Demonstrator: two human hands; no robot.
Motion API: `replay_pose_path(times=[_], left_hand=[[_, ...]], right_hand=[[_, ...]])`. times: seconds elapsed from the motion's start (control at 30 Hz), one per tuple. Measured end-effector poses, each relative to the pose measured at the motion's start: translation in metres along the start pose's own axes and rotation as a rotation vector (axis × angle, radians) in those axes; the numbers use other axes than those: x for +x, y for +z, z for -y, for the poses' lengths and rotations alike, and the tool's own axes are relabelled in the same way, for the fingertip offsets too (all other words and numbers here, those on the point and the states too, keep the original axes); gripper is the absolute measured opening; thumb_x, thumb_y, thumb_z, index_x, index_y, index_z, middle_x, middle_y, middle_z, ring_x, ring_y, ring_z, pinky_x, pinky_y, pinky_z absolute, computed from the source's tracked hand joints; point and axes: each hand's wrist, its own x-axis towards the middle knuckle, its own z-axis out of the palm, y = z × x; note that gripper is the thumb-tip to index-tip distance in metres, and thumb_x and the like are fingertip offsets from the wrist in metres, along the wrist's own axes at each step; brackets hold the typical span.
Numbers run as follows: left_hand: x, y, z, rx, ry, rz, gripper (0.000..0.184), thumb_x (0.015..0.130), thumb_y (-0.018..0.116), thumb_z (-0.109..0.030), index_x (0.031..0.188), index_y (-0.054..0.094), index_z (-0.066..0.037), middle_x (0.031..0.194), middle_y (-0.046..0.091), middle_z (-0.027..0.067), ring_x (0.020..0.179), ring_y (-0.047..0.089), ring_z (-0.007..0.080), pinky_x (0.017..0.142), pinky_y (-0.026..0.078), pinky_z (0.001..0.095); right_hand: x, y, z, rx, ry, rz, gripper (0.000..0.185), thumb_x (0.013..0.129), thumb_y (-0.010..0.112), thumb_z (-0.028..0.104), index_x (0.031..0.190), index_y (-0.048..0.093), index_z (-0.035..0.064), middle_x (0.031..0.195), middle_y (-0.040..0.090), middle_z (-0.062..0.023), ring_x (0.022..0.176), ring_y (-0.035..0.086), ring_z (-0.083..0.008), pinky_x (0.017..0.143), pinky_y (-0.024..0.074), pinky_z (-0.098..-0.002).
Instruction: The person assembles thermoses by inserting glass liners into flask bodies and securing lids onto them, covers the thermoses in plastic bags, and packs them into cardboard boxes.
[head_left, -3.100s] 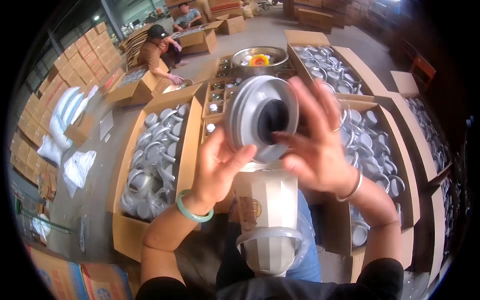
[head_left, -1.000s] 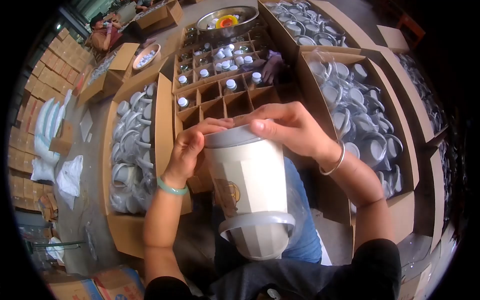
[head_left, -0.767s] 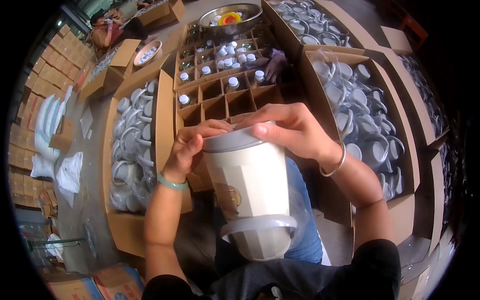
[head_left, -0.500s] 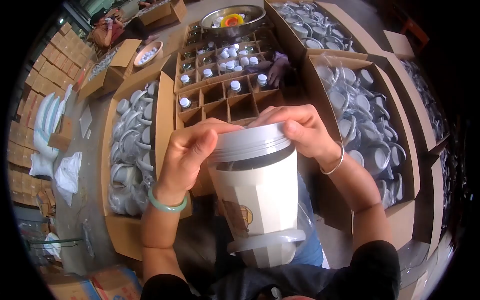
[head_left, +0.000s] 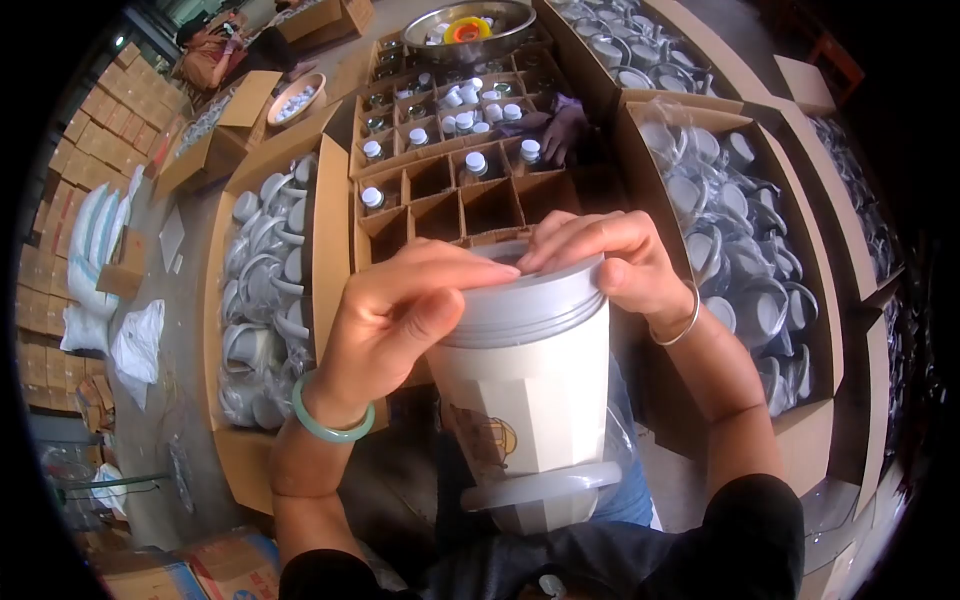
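Observation:
A cream faceted cup (head_left: pixel 530 410) with a small printed logo stands upright close to my body, a grey handle (head_left: pixel 545 487) round its lower part. On its top sits a grey ridged lid (head_left: pixel 530 308). My left hand (head_left: pixel 400 310) grips the lid's left side, thumb at the rim and fingers over the top. From the right, my right hand (head_left: pixel 610 260) holds the same lid, fingers on top and thumb on its edge. Clear plastic hangs at the cup's right side.
Beyond the cup is a divided carton (head_left: pixel 400 212) with white-capped bottles and dark gloves (head_left: pixel 565 128). Behind it stands a metal bowl (head_left: pixel 435 42). Cartons of grey lidded items flank me, left (head_left: pixel 330 290) and right (head_left: pixel 815 290). A co-worker (head_left: pixel 205 58) sits at upper left.
The lid was tilted in both hands, then came down onto the cup. Lately it lifted a little, showing a dark gap, and now sits lower again. Cup and hands have shifted slightly right.

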Motion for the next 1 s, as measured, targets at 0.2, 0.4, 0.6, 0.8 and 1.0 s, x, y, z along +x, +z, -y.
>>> replay_pose_path(times=[0.2, 0.4, 0.6, 0.8, 1.0], left_hand=[[-0.004, 0.009, -0.006, 0.025, 0.014, 0.022, 0.036, 0.098, 0.058, -0.031, 0.110, 0.071, 0.000, 0.105, 0.069, 0.0124, 0.097, 0.062, 0.0188, 0.083, 0.048, 0.0297], [-0.001, 0.046, -0.040, 0.641, 0.081, -0.089, 0.037, 0.104, 0.044, -0.025, 0.117, 0.064, 0.002, 0.107, 0.068, 0.0169, 0.101, 0.063, 0.0263, 0.091, 0.047, 0.0344], [-0.014, 0.029, 0.038, -0.399, -0.073, -0.214, 0.044, 0.105, 0.036, -0.027, 0.130, 0.057, 0.001, 0.139, 0.053, 0.0170, 0.123, 0.054, 0.0252, 0.105, 0.040, 0.0380], [-0.009, 0.026, 0.056, -0.509, -0.126, -0.257, 0.068, 0.102, 0.025, -0.049, 0.144, 0.039, 0.003, 0.153, 0.036, 0.0173, 0.143, 0.032, 0.0281, 0.118, 0.024, 0.0423], [-0.003, 0.030, 0.072, -0.496, -0.333, 0.013, 0.079, 0.100, 0.020, -0.062, 0.146, 0.037, 0.001, 0.154, 0.035, 0.0165, 0.140, 0.035, 0.0301, 0.117, 0.026, 0.0438]], right_hand=[[-0.009, -0.005, 0.000, -0.022, 0.000, 0.087, 0.041, 0.094, 0.061, 0.033, 0.104, 0.071, -0.0054, 0.117, 0.066, -0.0232, 0.110, 0.061, -0.0304, 0.097, 0.0470, -0.0416], [-0.019, 0.013, -0.039, 0.310, 0.135, -0.162, 0.060, 0.100, 0.039, 0.044, 0.112, 0.066, -0.0076, 0.137, 0.052, -0.0254, 0.123, 0.055, -0.0289, 0.105, 0.0425, -0.0404], [-0.013, 0.053, 0.050, -0.612, 0.347, -0.245, 0.051, 0.103, 0.038, 0.034, 0.116, 0.064, -0.0077, 0.109, 0.067, -0.0249, 0.099, 0.068, -0.0278, 0.090, 0.0522, -0.0409], [0.003, 0.038, 0.071, -0.839, -0.126, -0.095, 0.054, 0.104, 0.034, 0.036, 0.125, 0.057, -0.0087, 0.118, 0.064, -0.0245, 0.112, 0.062, -0.0368, 0.102, 0.0454, -0.0428], [0.008, 0.072, 0.065, -0.641, -0.213, 0.020, 0.054, 0.104, 0.037, 0.040, 0.114, 0.061, -0.0074, 0.116, 0.065, -0.0216, 0.112, 0.062, -0.0339, 0.101, 0.0461, -0.0441]])
